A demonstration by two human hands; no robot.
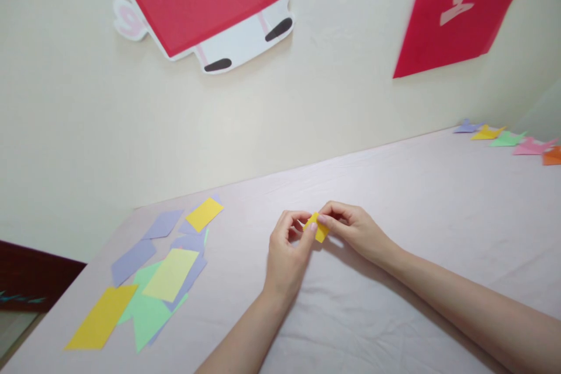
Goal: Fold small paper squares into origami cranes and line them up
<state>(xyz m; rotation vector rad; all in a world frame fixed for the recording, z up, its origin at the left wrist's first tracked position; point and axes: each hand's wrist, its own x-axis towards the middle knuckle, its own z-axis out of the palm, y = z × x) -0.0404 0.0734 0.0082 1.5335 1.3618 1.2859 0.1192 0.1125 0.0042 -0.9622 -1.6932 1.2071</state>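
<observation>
A small piece of folded yellow paper (pixel 322 232) is held between my two hands, just above the pale cloth-covered table. My left hand (pixel 289 245) pinches its left side, thumb in front and fingers curled behind. From the right, my right hand (pixel 355 228) grips the upper right edge between thumb and forefinger. The fingers cover part of the paper, so its full shape does not show.
Loose paper sheets lie on the left: purple (pixel 134 261), yellow (pixel 103 317), green (pixel 151 312) and pale yellow (pixel 172 274). Several folded paper figures line the far right, among them a green one (pixel 507 139) and a pink one (pixel 532 146). A wall (pixel 219 128) borders the back edge.
</observation>
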